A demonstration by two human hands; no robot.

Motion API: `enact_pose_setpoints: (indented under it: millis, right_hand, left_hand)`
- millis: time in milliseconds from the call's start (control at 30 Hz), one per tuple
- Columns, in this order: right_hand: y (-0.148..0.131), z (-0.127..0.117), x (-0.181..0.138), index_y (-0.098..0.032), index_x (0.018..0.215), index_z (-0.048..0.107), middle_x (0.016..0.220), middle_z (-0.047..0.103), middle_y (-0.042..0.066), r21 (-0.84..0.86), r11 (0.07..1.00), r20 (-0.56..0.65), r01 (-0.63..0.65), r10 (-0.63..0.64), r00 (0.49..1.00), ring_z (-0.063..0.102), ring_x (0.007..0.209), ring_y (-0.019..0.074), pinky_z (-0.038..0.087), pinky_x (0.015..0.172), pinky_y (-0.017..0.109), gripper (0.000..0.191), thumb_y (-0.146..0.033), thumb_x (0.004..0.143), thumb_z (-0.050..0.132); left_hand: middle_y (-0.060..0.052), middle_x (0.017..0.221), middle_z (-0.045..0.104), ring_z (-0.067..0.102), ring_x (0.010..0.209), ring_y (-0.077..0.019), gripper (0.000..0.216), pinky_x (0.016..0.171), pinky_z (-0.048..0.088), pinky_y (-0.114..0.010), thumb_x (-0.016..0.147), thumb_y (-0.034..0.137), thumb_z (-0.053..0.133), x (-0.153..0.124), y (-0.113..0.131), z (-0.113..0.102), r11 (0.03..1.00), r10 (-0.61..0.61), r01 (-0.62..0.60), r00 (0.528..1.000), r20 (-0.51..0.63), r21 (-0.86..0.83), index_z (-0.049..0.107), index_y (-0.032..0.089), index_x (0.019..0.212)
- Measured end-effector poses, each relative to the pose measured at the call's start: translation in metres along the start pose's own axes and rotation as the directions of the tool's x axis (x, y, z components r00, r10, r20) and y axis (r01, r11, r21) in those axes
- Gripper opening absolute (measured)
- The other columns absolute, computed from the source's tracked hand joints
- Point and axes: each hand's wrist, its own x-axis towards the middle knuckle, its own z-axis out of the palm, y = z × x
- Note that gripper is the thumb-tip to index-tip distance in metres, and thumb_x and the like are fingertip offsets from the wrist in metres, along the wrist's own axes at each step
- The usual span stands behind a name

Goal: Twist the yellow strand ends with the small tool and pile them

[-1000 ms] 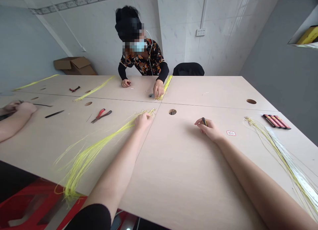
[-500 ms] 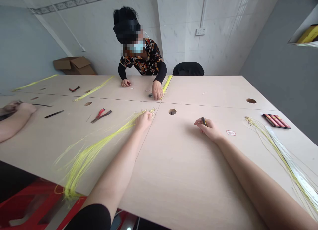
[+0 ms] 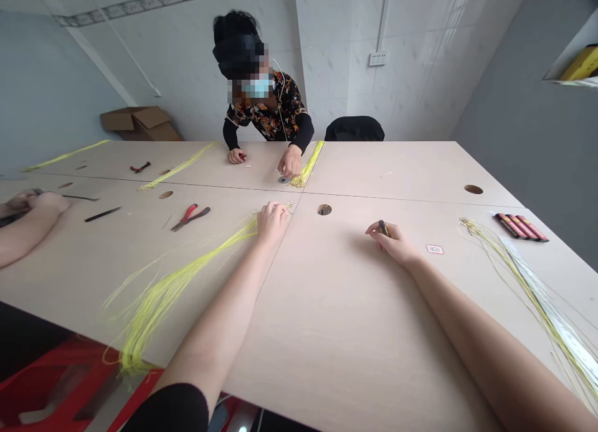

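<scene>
My left hand (image 3: 272, 223) rests over the gold-tipped end of a bundle of yellow cords (image 3: 187, 273). Its fingers are bent down and closed at the metal ends; what they pinch is hidden. The bundle fans out toward the table's near left edge. My right hand (image 3: 391, 242), low over the table, is closed around a short black, pen-like tool with a yellow mark (image 3: 384, 228). A small red-bordered paper label (image 3: 434, 249) lies to the right of it. Between my hands, farther back, is a round table hole (image 3: 324, 210).
Red-and-black pliers (image 3: 190, 217) and a black strip (image 3: 103, 214) lie left. Several dark red tubes (image 3: 521, 227) and another cord bundle (image 3: 514, 264) lie right. A co-worker (image 3: 266, 96) leans over more yellow cords (image 3: 311, 167) opposite. Another person's hands (image 3: 35, 201) work at far left.
My left hand's fingers have shifted slightly up and arched over the cord ends. My right hand has stayed put. The co-worker's hand opposite has moved back from the cord tips.
</scene>
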Motion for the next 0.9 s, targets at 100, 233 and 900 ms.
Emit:
enact_pose_setpoints:
  millis: [100, 233, 900]
  right_hand:
    - [0.0, 0.0, 0.0, -0.018, 0.081, 0.061, 0.05, 0.04, -0.003, -0.005, 1.0, 0.0, 0.001, -0.001, 1.0, 0.043, 0.052, 0.0132, 0.03, 0.05, 0.026, 0.022, -0.035, 0.072, 0.051]
    - [-0.003, -0.001, -0.002, -0.017, 0.082, 0.061, 0.051, 0.041, -0.003, -0.011, 1.0, 0.004, -0.002, 0.002, 1.0, 0.043, 0.052, 0.013, 0.029, 0.05, 0.025, 0.023, -0.035, 0.073, 0.05]
    - [0.003, 0.005, -0.004, -0.015, 0.077, 0.063, 0.05, 0.032, -0.006, 0.036, 0.984, 0.054, 0.177, -0.179, 0.982, 0.03, 0.048, 0.0087, 0.023, 0.049, 0.026, 0.027, -0.039, 0.072, 0.054]
  left_hand:
    - [-0.007, 0.103, 0.064, 0.053, 0.099, -0.022, 0.018, 0.085, 0.037, -0.032, 0.09, 0.018, 0.041, 0.001, 0.0, 0.0, 0.997, 0.038, -0.038, 0.999, -0.007, -0.07, 0.059, 0.021, 0.092]
    - [-0.006, 0.091, 0.066, 0.055, 0.092, -0.0211, 0.014, 0.082, 0.039, -0.032, 0.089, 0.021, 0.044, 0.001, -0.001, 0.004, 0.963, 0.158, -0.176, 0.982, -0.099, -0.206, 0.057, 0.02, 0.085]
    - [-0.001, 0.086, 0.068, 0.059, 0.085, -0.0152, 0.008, 0.083, 0.04, -0.031, 0.091, 0.024, 0.05, -0.055, 0.115, 0.005, 0.603, 0.64, -0.565, 0.764, -0.08, -0.563, 0.056, 0.021, 0.094]
